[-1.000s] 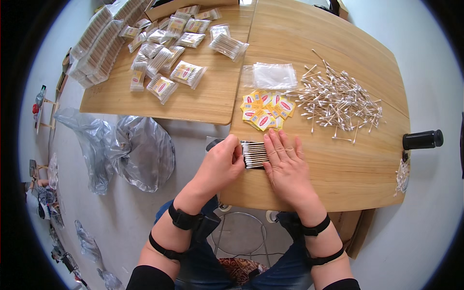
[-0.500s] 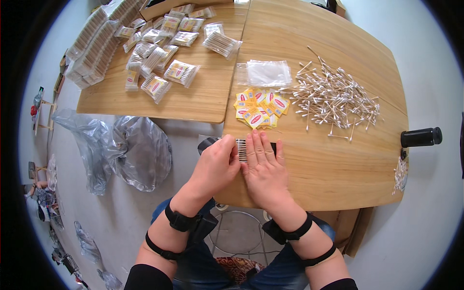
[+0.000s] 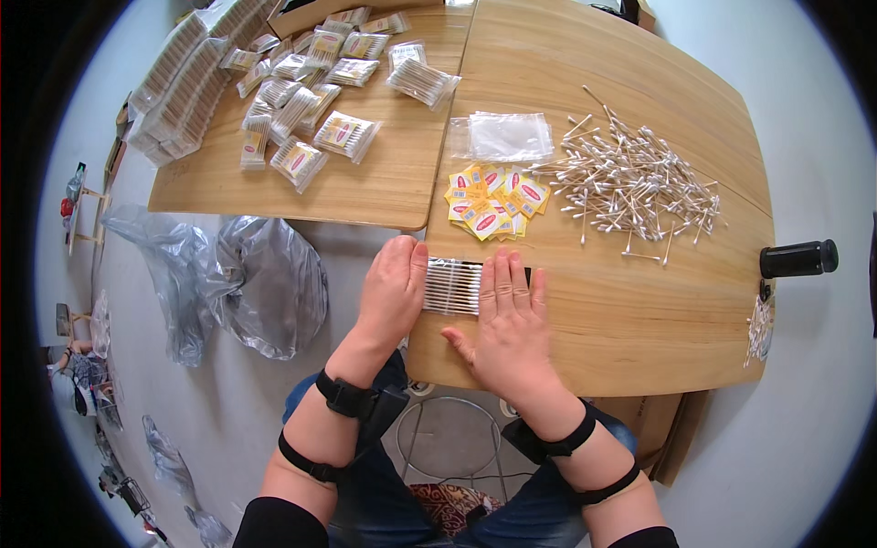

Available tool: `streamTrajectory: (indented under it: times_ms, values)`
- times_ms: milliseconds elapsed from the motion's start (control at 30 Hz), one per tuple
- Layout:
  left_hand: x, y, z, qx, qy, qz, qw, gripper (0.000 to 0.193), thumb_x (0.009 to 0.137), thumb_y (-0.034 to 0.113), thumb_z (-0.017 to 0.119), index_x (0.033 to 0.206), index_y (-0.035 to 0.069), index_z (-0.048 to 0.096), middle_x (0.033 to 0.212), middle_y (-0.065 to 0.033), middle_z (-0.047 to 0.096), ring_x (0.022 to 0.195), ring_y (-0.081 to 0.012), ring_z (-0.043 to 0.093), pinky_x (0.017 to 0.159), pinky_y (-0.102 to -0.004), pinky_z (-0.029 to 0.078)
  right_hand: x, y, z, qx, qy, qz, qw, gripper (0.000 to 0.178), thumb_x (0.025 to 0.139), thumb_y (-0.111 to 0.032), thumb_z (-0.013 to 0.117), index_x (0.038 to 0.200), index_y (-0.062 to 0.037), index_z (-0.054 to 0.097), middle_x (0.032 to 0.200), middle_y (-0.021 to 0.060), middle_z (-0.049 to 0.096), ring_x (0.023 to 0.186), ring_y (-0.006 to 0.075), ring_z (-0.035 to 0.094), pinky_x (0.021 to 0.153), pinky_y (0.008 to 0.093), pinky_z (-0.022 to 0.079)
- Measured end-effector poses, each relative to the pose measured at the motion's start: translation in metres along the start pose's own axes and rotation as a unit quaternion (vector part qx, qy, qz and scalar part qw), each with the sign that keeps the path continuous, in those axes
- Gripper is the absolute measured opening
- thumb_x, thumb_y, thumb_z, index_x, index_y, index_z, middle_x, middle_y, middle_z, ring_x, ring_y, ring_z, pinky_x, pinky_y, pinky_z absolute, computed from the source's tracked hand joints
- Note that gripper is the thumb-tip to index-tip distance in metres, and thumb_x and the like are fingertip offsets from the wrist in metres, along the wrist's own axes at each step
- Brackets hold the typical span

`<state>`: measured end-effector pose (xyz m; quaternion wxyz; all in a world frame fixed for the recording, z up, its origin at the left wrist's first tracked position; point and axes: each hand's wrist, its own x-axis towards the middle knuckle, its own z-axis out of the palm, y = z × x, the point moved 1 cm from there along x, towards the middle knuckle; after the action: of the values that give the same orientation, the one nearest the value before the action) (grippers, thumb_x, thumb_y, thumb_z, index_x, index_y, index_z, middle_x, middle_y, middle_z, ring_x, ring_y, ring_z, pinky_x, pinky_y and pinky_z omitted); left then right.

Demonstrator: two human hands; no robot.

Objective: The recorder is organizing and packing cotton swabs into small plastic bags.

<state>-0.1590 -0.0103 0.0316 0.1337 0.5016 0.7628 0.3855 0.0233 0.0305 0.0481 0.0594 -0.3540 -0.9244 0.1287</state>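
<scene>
A row of white cotton swabs (image 3: 452,286) lies side by side between my hands, along the near left edge of the table. My right hand (image 3: 510,320) rests flat over the right end of the row, fingers stretched out and thumb spread to the side. A black flat piece (image 3: 527,274) shows beside its fingers. At the left end of the swabs, over the table edge, my left hand (image 3: 391,288) is closed, its fingers pressed together; what it grips is hidden. Just beyond lie yellow printed cards (image 3: 491,205) in a loose pile.
Clear plastic bags (image 3: 509,137) lie behind the cards. A heap of loose swabs (image 3: 635,183) spreads to their right. Filled swab packs (image 3: 347,135) cover the far left table beside stacked packs (image 3: 174,91). A black bottle (image 3: 797,259) is at the right edge; a grey plastic bag (image 3: 265,288) hangs left.
My left hand has moved left, off the swabs, uncovering more of the row. My right hand's thumb has spread away from its fingers, and that hand has shifted slightly right.
</scene>
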Motion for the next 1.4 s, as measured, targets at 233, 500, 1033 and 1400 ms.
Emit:
streamTrajectory:
  times_ms: [233, 500, 1033, 1400]
  values:
    - [-0.001, -0.001, 0.004, 0.004, -0.004, -0.007, 1.0, 0.022, 0.106, 0.02, 0.049, 0.1, 0.0, 0.056, 0.095, -0.0213, 0.061, 0.091, -0.0433, 0.058, 0.081, -0.0503, 0.047, 0.008, -0.016, 0.007, -0.006, -0.014, 0.012, 1.0, 0.104, 0.088, -0.064, 0.061, 0.152, 0.0124, 0.03, 0.164, 0.0288, 0.022, 0.156, 0.0385, 0.013, 0.125, 0.057, 0.004]
    - [-0.002, -0.004, 0.013, 0.054, 0.006, 0.018, 0.998, 0.022, 0.106, 0.02, 0.048, 0.105, -0.001, 0.056, 0.099, -0.0221, 0.063, 0.094, -0.0441, 0.059, 0.084, -0.0511, 0.048, 0.012, -0.02, 0.008, 0.005, -0.019, 0.016, 1.0, 0.105, 0.088, -0.061, 0.063, 0.153, 0.0129, 0.028, 0.164, 0.0288, 0.021, 0.156, 0.0385, 0.012, 0.125, 0.0561, 0.003]
    - [0.029, 0.034, 0.013, 0.103, 0.067, 0.113, 0.986, 0.029, 0.083, 0.02, 0.079, 0.103, 0.004, 0.064, 0.101, -0.0133, 0.061, 0.098, -0.0345, 0.059, 0.086, -0.0443, 0.047, 0.03, 0.045, -0.025, 0.15, 0.231, 0.024, 0.961, 0.043, 0.082, -0.013, 0.075, 0.12, -0.0002, 0.057, 0.119, 0.0183, 0.057, 0.116, 0.0384, 0.053, 0.102, 0.0484, 0.043]
    - [0.05, 0.04, 0.037, 0.094, 0.06, 0.06, 0.992, 0.038, 0.073, 0.021, 0.087, 0.094, 0.004, 0.06, 0.096, -0.0118, 0.059, 0.094, -0.0335, 0.058, 0.083, -0.0439, 0.046, 0.031, 0.056, -0.031, 0.182, 0.227, 0.045, 0.956, 0.035, 0.083, -0.007, 0.072, 0.116, -0.0029, 0.059, 0.117, 0.0162, 0.059, 0.113, 0.0369, 0.055, 0.101, 0.0477, 0.043]
